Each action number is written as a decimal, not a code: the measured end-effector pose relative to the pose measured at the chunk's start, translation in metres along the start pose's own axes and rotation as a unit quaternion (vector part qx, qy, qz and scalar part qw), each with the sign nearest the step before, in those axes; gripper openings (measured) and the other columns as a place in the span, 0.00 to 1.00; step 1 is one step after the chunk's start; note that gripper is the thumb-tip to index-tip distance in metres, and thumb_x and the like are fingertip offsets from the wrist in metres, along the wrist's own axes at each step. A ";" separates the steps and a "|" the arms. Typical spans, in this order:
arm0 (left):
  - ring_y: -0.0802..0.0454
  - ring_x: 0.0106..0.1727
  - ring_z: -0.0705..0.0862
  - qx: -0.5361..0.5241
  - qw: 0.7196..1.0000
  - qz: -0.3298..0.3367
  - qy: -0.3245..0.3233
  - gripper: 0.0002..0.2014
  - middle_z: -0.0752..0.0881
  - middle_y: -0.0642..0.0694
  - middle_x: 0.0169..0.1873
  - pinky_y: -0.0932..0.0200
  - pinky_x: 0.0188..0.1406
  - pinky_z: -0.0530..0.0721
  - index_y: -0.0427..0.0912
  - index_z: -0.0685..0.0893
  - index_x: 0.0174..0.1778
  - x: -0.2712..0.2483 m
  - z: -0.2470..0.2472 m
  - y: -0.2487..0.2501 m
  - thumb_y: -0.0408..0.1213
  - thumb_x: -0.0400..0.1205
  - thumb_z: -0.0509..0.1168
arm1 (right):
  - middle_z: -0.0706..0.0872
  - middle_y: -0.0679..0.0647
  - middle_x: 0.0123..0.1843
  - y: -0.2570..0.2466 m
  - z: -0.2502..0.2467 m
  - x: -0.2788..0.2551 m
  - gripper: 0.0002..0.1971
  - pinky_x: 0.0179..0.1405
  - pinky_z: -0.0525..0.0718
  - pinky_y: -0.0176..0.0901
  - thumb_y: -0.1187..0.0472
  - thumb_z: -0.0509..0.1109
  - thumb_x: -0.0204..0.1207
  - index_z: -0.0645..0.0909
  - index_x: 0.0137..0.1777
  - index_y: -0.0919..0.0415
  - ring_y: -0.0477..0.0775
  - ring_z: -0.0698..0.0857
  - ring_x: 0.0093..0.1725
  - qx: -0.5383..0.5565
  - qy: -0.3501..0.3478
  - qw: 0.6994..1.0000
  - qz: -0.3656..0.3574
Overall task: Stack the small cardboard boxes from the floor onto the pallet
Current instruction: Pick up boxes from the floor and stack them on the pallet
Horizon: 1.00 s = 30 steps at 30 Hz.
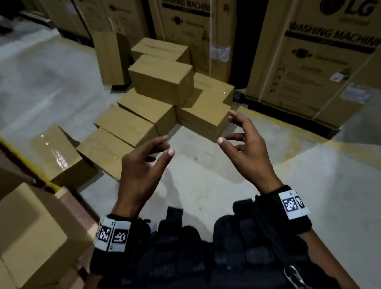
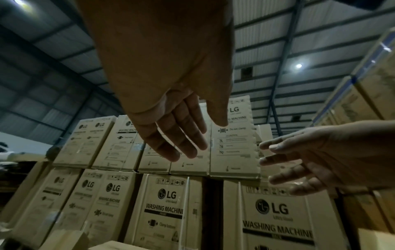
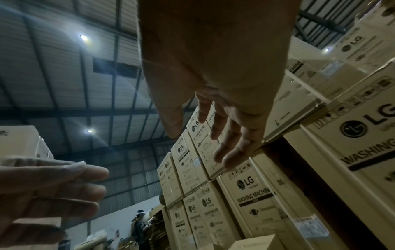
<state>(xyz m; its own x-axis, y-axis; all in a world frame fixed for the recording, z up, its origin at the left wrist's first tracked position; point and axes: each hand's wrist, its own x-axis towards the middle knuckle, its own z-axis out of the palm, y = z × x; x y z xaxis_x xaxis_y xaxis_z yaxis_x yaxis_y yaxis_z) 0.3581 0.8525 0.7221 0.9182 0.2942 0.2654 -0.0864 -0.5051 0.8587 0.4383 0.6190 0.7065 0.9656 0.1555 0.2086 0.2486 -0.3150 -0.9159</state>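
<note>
Several small plain cardboard boxes lie heaped on the grey floor ahead, the topmost box [image 1: 163, 80] resting on others and a taped one [image 1: 59, 153] lying apart at the left. My left hand [image 1: 145, 162] and right hand [image 1: 242, 137] hover empty in front of the heap, palms facing each other, fingers relaxed and spread. Neither touches a box. The left wrist view shows the left hand [image 2: 177, 135] with fingers extended and the right hand [image 2: 299, 160] beside it. Stacked boxes [image 1: 20, 240] fill the lower left; the pallet under them is barely visible.
Tall washing machine cartons [image 1: 328, 47] stand right and behind the heap, with a dark gap between them. A narrow upright carton [image 1: 110, 59] stands at the back. Yellow floor lines [image 1: 346, 149] cross the concrete. Another person [image 3: 140, 226] works far off.
</note>
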 end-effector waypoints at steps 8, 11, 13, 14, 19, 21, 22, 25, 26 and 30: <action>0.68 0.54 0.89 0.010 0.997 -0.034 0.064 0.18 0.91 0.57 0.52 0.71 0.51 0.85 0.45 0.88 0.68 0.118 0.055 -0.011 0.40 0.82 0.75 | 0.77 0.44 0.76 0.033 -0.002 0.162 0.30 0.50 0.83 0.25 0.56 0.74 0.83 0.69 0.83 0.47 0.37 0.85 0.59 0.014 -0.067 0.998 -0.011; 0.68 0.54 0.89 0.010 0.996 -0.045 0.074 0.18 0.92 0.54 0.53 0.70 0.53 0.86 0.45 0.89 0.68 0.161 0.069 -0.028 0.40 0.82 0.75 | 0.76 0.43 0.77 0.052 0.013 0.206 0.30 0.48 0.83 0.27 0.56 0.74 0.83 0.69 0.83 0.45 0.37 0.84 0.58 0.030 -0.111 0.993 -0.008; 0.69 0.53 0.89 0.003 0.996 -0.059 0.069 0.17 0.92 0.52 0.52 0.71 0.52 0.86 0.44 0.89 0.67 0.198 0.081 -0.041 0.38 0.81 0.76 | 0.75 0.44 0.78 0.068 0.020 0.240 0.31 0.47 0.84 0.31 0.56 0.75 0.83 0.68 0.83 0.42 0.39 0.85 0.59 0.027 -0.137 0.990 0.003; 0.70 0.51 0.89 -0.006 0.996 -0.064 0.069 0.17 0.92 0.51 0.51 0.73 0.50 0.85 0.42 0.89 0.67 0.221 0.087 -0.049 0.36 0.81 0.76 | 0.75 0.44 0.78 0.076 0.024 0.261 0.32 0.46 0.85 0.33 0.55 0.75 0.83 0.67 0.83 0.41 0.39 0.85 0.60 0.023 -0.138 0.990 0.005; 0.72 0.50 0.88 -0.022 0.996 -0.064 0.064 0.16 0.91 0.54 0.50 0.77 0.44 0.83 0.42 0.89 0.67 0.333 0.109 -0.096 0.34 0.82 0.75 | 0.76 0.41 0.76 0.107 0.052 0.365 0.31 0.45 0.84 0.30 0.56 0.74 0.82 0.68 0.82 0.40 0.37 0.85 0.59 0.017 -0.109 0.994 0.013; 0.69 0.52 0.89 -0.017 0.997 -0.071 0.040 0.17 0.92 0.52 0.51 0.74 0.46 0.85 0.45 0.89 0.67 0.379 0.112 -0.117 0.35 0.82 0.75 | 0.76 0.43 0.76 0.113 0.069 0.406 0.31 0.44 0.85 0.32 0.58 0.74 0.83 0.67 0.81 0.39 0.35 0.85 0.57 0.014 -0.102 0.994 0.025; 0.67 0.53 0.90 -0.013 0.996 -0.079 0.030 0.17 0.92 0.52 0.51 0.71 0.48 0.86 0.47 0.89 0.67 0.407 0.110 -0.128 0.36 0.82 0.75 | 0.76 0.44 0.76 0.114 0.079 0.431 0.31 0.44 0.85 0.34 0.59 0.74 0.83 0.67 0.81 0.39 0.34 0.84 0.56 0.012 -0.102 0.994 0.043; 0.67 0.53 0.89 -0.024 0.995 -0.090 0.027 0.15 0.92 0.57 0.50 0.72 0.46 0.85 0.52 0.88 0.65 0.475 0.104 -0.156 0.38 0.82 0.75 | 0.75 0.46 0.77 0.118 0.106 0.491 0.30 0.44 0.86 0.34 0.58 0.74 0.83 0.68 0.82 0.42 0.37 0.85 0.58 0.003 -0.109 0.993 0.037; 0.70 0.52 0.89 -0.022 0.996 -0.089 0.022 0.15 0.92 0.58 0.50 0.75 0.45 0.82 0.52 0.89 0.65 0.494 0.102 -0.162 0.39 0.82 0.75 | 0.75 0.46 0.78 0.119 0.117 0.508 0.31 0.45 0.86 0.33 0.57 0.74 0.83 0.68 0.83 0.43 0.38 0.85 0.59 0.000 -0.110 0.993 0.033; 0.77 0.50 0.86 0.002 0.994 -0.105 -0.022 0.16 0.89 0.61 0.49 0.81 0.44 0.78 0.48 0.88 0.67 0.566 0.090 -0.190 0.41 0.83 0.74 | 0.75 0.45 0.78 0.126 0.167 0.574 0.32 0.51 0.85 0.33 0.57 0.74 0.82 0.67 0.84 0.45 0.39 0.86 0.60 0.008 -0.134 0.988 0.082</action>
<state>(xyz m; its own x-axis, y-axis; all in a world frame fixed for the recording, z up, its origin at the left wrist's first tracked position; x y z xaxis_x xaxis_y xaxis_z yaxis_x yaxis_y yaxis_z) 0.9290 1.0418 0.6691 0.9317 0.3580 0.0617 0.1097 -0.4393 0.8916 1.0106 0.8253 0.6536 0.9373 0.3461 -0.0401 0.0867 -0.3431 -0.9353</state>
